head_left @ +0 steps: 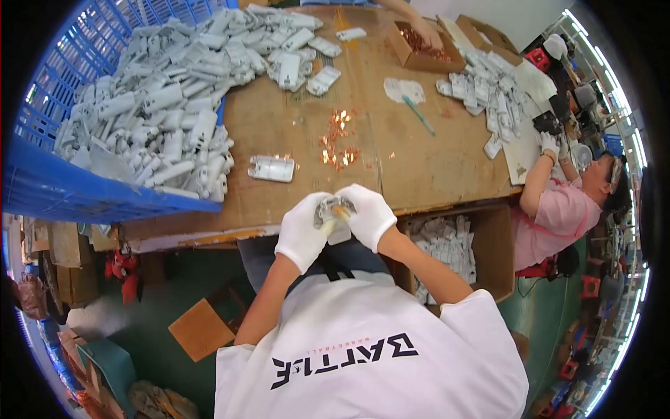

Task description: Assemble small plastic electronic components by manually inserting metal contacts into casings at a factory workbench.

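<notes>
My left hand (pixel 301 232) and my right hand (pixel 370 215), both in white gloves, meet at the table's near edge. Their fingers are closed round a white plastic casing (pixel 340 234), held between them over my lap. A small copper-coloured spot shows by the right fingertips; whether it is a separate piece I cannot tell. Another white plastic casing (pixel 271 168) lies on the table beyond my left hand. Straight ahead of both hands, small shiny copper pieces (pixel 338 155) are scattered on the brown tabletop.
At the left, a blue crate (pixel 105 188) is heaped with white casings (pixel 167 98). A carton (pixel 493 244) of white parts stands below the table by my right arm. Across the table, another person's hand reaches into a box (pixel 426 61) of copper pieces. A co-worker (pixel 558 209) sits at right.
</notes>
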The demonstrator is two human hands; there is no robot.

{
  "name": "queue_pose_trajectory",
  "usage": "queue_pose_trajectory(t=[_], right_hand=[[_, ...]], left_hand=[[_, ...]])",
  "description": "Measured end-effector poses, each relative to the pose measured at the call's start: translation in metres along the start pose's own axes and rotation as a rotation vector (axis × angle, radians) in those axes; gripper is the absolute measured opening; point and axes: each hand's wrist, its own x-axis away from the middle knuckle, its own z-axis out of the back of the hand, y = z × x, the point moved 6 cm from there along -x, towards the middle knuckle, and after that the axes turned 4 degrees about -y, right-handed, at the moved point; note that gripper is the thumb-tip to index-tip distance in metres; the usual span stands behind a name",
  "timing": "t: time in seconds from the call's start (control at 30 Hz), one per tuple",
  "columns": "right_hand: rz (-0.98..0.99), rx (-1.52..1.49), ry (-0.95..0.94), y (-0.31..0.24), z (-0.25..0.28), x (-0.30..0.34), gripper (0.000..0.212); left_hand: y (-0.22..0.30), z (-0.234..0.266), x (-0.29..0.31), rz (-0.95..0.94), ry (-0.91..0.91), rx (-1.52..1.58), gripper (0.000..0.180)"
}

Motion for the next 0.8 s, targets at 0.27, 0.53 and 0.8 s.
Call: queue_pose_trajectory(t=[0.27,0.53,0.8], right_hand=[[-0.158,0.034,-0.015,0.007,-0.046,0.094,0.010],[-0.201,0.108,-0.128,0.008,-0.053,0.110,0.012],[-0.278,0.143,-0.172,0.016,-0.053,0.097,0.020]], left_hand=[[-0.022,-0.045,0.079,0.062,-0.019,-0.072,0.020],[-0.033,-0.060,0.085,0.071,-0.039,-0.056,0.014],[-0.050,-0.062,0.071,0.110,-0.088,0.023,0.023]])
